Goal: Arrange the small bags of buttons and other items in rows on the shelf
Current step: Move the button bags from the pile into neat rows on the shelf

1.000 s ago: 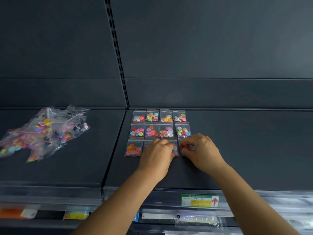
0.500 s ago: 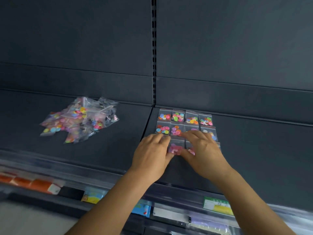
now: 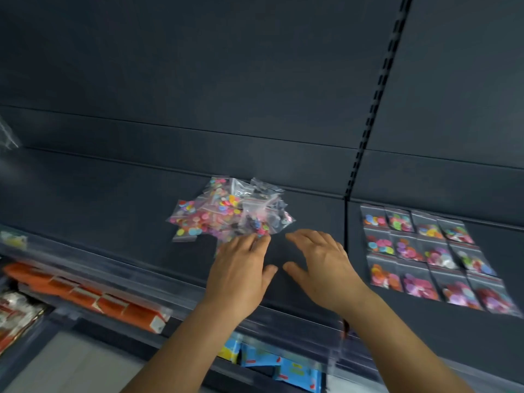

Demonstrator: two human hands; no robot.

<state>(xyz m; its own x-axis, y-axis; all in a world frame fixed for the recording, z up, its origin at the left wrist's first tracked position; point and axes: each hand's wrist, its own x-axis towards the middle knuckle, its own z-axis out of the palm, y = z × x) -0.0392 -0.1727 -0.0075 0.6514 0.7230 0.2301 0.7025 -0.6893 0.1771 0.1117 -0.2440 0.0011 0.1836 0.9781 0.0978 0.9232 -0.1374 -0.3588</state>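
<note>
A loose heap of small clear bags of coloured buttons (image 3: 229, 211) lies on the dark shelf (image 3: 113, 199), left of the slotted upright. To the right, several button bags (image 3: 425, 251) lie flat in three neat rows. My left hand (image 3: 241, 268) hovers palm down at the heap's near edge, its fingertips reaching the nearest bags, fingers relaxed and holding nothing. My right hand (image 3: 323, 265) is spread open above the bare shelf between the heap and the rows, empty.
A slotted upright (image 3: 368, 114) divides the back panel. A clear plastic rail (image 3: 113, 268) runs along the shelf's front edge. Below it sit orange boxes (image 3: 85, 293) and blue packets (image 3: 272, 361). A clear bag edge (image 3: 7, 134) shows at far left.
Both hands have left the third row of arranged bags and moved left to the heap. The view has swung left, so the rows now sit at the right.
</note>
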